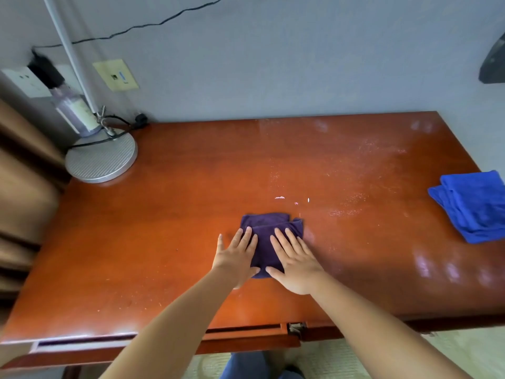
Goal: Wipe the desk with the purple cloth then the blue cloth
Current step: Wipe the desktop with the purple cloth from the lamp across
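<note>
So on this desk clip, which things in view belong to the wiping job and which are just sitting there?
Part of the job:
- purple cloth, pressed flat under both hands
- left hand and right hand, fingers straight
- blue cloth, folded at the right edge
- desk, dusty on its right half

Just lying about:
- lamp base, back left corner
- bottle behind the lamp base
- wall sockets

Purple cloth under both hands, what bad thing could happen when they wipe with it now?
1. The purple cloth lies folded under the flat left hand and right hand; it may bunch up and skip spots.
2. The white crumbs just beyond it might get pushed off the desk onto the floor.
3. A wide sweep right could drag dust onto the blue cloth, dirtying it before its turn.
</note>
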{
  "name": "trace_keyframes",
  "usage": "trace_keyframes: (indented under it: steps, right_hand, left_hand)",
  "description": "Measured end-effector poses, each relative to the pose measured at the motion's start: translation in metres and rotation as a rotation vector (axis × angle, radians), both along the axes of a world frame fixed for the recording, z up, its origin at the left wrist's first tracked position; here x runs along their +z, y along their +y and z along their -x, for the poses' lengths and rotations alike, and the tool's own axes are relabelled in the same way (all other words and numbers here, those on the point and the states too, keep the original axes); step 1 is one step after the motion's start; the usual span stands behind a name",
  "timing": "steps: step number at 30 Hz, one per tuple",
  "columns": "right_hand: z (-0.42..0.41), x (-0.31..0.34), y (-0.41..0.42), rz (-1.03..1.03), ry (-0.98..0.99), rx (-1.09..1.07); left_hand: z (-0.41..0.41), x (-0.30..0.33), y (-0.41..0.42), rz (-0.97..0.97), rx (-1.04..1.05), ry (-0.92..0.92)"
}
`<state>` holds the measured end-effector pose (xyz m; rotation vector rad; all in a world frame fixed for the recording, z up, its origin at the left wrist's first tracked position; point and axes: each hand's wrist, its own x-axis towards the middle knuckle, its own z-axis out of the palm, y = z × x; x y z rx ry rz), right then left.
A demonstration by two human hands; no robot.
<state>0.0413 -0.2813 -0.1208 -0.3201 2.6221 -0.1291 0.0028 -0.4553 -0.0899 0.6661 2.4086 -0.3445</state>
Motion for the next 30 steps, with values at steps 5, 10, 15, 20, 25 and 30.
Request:
trace_keyframes:
  steps: [5,10,15,20,25,30]
  right_hand:
    - [-0.019,0.002,0.0,0.036,-0.029,0.006]
    - [-0.005,0.005,0.004,0.021,-0.024,0.014]
    - [0.032,0.001,0.008,0.021,-0.006,-0.02]
    - [0.066,-0.002,0.01,0.005,0.004,-0.054]
    - [0.07,-0.003,0.009,-0.001,0.003,-0.063]
    - [0.048,0.003,0.009,-0.032,-0.043,-0.011]
  left_hand:
    - [-0.019,0.0,-0.001,0.026,-0.007,0.018]
    - [0.0,0.0,0.002,0.072,-0.07,0.031]
    - [0.037,-0.005,0.006,0.05,-0.066,0.059]
    - [0.075,-0.008,0.012,0.049,-0.058,0.069]
    - [0.077,-0.007,0.013,0.03,-0.026,0.055]
    - [0.043,-0.005,0.01,0.023,0.003,0.036]
